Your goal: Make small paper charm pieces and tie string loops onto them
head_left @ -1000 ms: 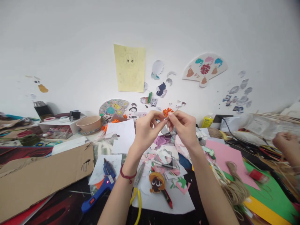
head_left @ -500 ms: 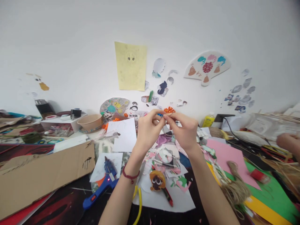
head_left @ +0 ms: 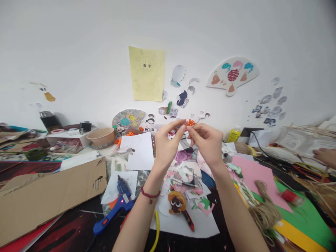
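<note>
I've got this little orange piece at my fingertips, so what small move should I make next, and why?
I'd probably steady the orange piece with your left hand: it sits right at the fingertips of your right hand, and the left fingertips are close by, though whether they touch it is hard to tell.

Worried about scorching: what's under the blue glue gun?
White paper shows beneath the front of the blue glue gun, with something orange peeking out beside it. Whatever its body covers can't be seen.
</note>
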A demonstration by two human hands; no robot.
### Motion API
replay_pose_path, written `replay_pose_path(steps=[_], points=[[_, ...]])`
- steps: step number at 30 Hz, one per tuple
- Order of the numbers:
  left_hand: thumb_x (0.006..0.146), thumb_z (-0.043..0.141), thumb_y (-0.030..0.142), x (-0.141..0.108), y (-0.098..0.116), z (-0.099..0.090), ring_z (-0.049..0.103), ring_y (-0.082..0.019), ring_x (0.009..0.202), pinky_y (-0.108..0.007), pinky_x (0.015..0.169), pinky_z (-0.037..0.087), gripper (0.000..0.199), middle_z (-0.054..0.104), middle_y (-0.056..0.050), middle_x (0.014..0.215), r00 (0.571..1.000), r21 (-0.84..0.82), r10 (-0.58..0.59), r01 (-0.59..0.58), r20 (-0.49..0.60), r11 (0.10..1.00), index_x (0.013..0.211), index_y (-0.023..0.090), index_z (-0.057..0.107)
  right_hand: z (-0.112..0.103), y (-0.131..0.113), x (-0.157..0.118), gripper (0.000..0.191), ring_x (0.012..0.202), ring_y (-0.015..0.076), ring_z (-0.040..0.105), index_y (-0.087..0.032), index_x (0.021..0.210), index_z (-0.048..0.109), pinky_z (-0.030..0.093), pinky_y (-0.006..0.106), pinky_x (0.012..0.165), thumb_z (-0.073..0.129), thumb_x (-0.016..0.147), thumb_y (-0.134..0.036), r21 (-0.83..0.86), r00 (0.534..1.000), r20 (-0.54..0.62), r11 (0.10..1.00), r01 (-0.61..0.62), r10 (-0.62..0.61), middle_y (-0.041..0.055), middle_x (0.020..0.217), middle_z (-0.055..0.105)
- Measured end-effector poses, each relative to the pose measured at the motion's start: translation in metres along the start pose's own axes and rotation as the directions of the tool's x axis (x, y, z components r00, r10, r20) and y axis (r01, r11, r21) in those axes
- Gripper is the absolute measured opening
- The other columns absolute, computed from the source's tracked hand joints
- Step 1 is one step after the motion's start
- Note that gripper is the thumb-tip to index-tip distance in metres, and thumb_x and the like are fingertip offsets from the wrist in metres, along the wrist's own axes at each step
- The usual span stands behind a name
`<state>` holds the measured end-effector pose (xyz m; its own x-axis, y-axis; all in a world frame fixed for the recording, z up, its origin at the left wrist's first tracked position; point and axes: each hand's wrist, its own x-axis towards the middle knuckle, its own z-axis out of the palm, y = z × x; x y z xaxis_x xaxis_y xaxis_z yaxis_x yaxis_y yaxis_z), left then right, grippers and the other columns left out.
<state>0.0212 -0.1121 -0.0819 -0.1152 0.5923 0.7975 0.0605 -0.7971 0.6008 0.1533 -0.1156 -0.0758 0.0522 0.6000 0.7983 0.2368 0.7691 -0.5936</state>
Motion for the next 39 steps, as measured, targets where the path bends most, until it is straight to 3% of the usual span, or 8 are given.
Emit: replay_pose_path(steps=[4, 9, 13, 18, 22, 28, 36, 39], points=[[0.091, 0.062, 0.024, -0.002, 0.001, 0.002, 0.067, -0.016, 0.094, -0.032, 0.084, 0.053, 0.017, 0.075, -0.003, 0.106, 0.995, 0.03, 0.096, -0.095, -0.038, 0.995, 0.105, 0.023, 0.072, -0.001, -0.001, 0.003, 0.026, 0.043, 0.0083, 0.047, -0.016, 0.076, 0.065, 0.038, 0.024, 0.043, 0.068, 0.085, -0.041, 0.115, 0.992, 0.093, 0.988, -0.101, 0.09, -0.0014, 0.058, 0.058], [0.093, 0.057, 0.018, -0.002, 0.002, -0.003, 0.069, -0.014, 0.087, -0.03, 0.081, 0.057, 0.024, 0.073, -0.003, 0.112, 0.98, 0.067, 0.179, -0.185, 0.083, 0.98, 0.113, 0.024, 0.07, -0.005, -0.002, 0.005, 0.032, 0.046, 0.0075, 0.042, -0.017, 0.075, 0.062, 0.032, 0.024, 0.045, 0.058, 0.092, -0.044, 0.022, 0.984, 0.167, 0.997, -0.07, 0.065, -0.0026, 0.057, 0.052], [0.095, 0.051, 0.012, -0.001, 0.0, -0.008, 0.07, -0.014, 0.094, -0.031, 0.088, 0.056, 0.031, 0.073, -0.003, 0.113, 0.926, 0.181, 0.336, -0.365, 0.172, 0.913, 0.118, 0.025, 0.067, -0.007, -0.002, 0.005, 0.039, 0.05, 0.0085, 0.04, -0.017, 0.069, 0.057, 0.029, 0.026, 0.049, 0.052, 0.095, -0.046, -0.055, 0.973, 0.22, 0.997, -0.057, 0.068, -0.0032, 0.055, 0.046], [0.094, 0.051, 0.01, 0.001, -0.002, -0.008, 0.067, -0.016, 0.105, -0.032, 0.09, 0.057, 0.031, 0.071, -0.006, 0.115, 0.861, 0.231, 0.485, -0.509, 0.155, 0.829, 0.118, 0.023, 0.067, -0.009, 0.0, 0.008, 0.038, 0.052, 0.0094, 0.036, -0.017, 0.074, 0.056, 0.026, 0.027, 0.05, 0.052, 0.094, -0.049, 0.045, 0.959, 0.26, 0.99, -0.131, 0.115, -0.0042, 0.057, 0.04], [0.095, 0.048, 0.007, 0.002, -0.001, -0.009, 0.065, -0.016, 0.113, -0.035, 0.096, 0.055, 0.034, 0.07, -0.006, 0.119, 0.84, 0.203, 0.489, -0.535, 0.237, 0.82, 0.119, 0.023, 0.066, -0.011, 0.005, 0.009, 0.04, 0.056, 0.0098, 0.037, -0.018, 0.073, 0.05, 0.028, 0.027, 0.052, 0.047, 0.096, -0.05, 0.036, 0.95, 0.297, 0.993, -0.109, 0.093, -0.0034, 0.062, 0.041], [0.092, 0.038, 0.0, 0.002, -0.003, -0.016, 0.056, -0.017, 0.127, -0.038, 0.105, 0.049, 0.049, 0.06, -0.007, 0.136, 0.814, 0.198, 0.387, -0.505, 0.432, 0.84, 0.132, 0.023, 0.056, -0.014, 0.006, 0.006, 0.039, 0.06, 0.0107, 0.042, -0.019, 0.075, 0.05, 0.033, 0.027, 0.056, 0.041, 0.099, -0.048, -0.089, 0.937, 0.344, 0.996, -0.031, 0.06, -0.0018, 0.067, 0.046], [0.088, 0.034, -0.003, 0.002, 0.004, -0.017, 0.045, -0.021, 0.138, -0.042, 0.108, 0.046, 0.065, 0.044, -0.006, 0.151, 0.768, 0.166, 0.289, -0.453, 0.571, 0.876, 0.146, 0.027, 0.038, -0.02, 0.012, 0.009, 0.036, 0.059, 0.0108, 0.039, -0.018, 0.077, 0.055, 0.031, 0.027, 0.054, 0.051, 0.095, -0.048, -0.001, 0.944, 0.33, 1.0, 0.01, -0.009, -0.0021, 0.066, 0.046], [0.09, 0.035, 0.0, 0.002, 0.01, -0.016, 0.049, -0.023, 0.135, -0.042, 0.104, 0.048, 0.069, 0.041, -0.006, 0.153, 0.769, 0.156, 0.258, -0.419, 0.585, 0.894, 0.151, 0.031, 0.028, -0.022, 0.01, 0.009, 0.033, 0.057, 0.0104, 0.036, -0.018, 0.08, 0.057, 0.029, 0.027, 0.052, 0.052, 0.094, -0.047, 0.046, 0.946, 0.324, 0.999, -0.016, 0.0, -0.0028, 0.065, 0.044]])
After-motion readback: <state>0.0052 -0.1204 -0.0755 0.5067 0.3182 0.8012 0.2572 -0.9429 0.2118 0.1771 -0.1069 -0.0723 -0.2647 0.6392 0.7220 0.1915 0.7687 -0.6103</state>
